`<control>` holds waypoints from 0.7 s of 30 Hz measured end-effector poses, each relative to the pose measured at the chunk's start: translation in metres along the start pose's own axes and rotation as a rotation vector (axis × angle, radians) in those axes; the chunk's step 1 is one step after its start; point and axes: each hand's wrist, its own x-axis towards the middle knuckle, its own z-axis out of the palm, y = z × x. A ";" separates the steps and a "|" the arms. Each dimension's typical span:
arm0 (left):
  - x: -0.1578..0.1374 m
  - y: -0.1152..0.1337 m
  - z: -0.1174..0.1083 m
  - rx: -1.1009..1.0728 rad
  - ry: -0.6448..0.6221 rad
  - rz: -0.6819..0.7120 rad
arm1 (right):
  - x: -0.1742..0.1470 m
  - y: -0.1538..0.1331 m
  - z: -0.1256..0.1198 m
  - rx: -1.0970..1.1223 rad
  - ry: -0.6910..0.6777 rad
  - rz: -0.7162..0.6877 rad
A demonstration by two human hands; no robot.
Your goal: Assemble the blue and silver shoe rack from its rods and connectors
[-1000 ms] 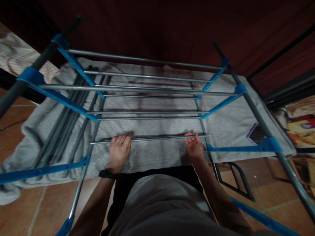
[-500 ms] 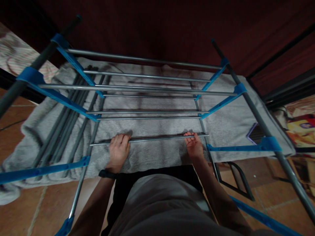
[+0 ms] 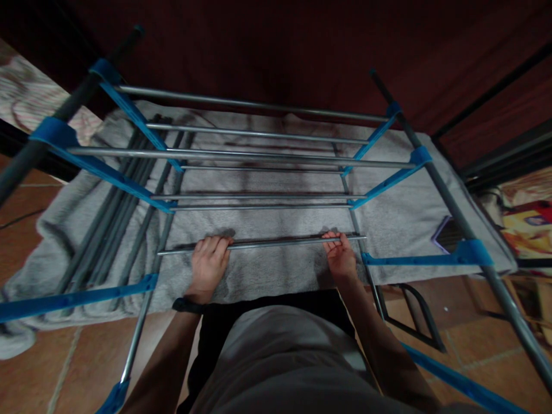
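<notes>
A thin grey metal tube lies crosswise low in front of me, between the two sides of a rack frame. My left hand is closed over the tube near its left end, knuckles up. Close to the other end, my right hand holds it from below, palm turned up and fingers curled at the tube. Blue plastic brackets join the frame's grey uprights. Several crossbars span the farther brackets.
Grey fleece blanket lies under the frame. Several loose tubes rest on it at left. A dark red cloth hangs behind. At right are a small purple-edged object and a yellow-red package. Tiled floor shows below.
My left hand has shifted very slightly to the right along the tube. The right hand, the tube and the frame look unchanged.
</notes>
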 end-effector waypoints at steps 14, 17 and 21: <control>-0.002 0.000 0.001 -0.001 -0.027 -0.034 | -0.001 -0.001 0.002 -0.004 0.006 0.019; -0.002 0.000 0.001 -0.013 -0.010 -0.011 | -0.002 -0.002 0.002 -0.004 0.002 0.024; -0.001 0.000 0.000 -0.024 -0.017 0.012 | -0.001 -0.002 0.002 0.004 0.006 0.022</control>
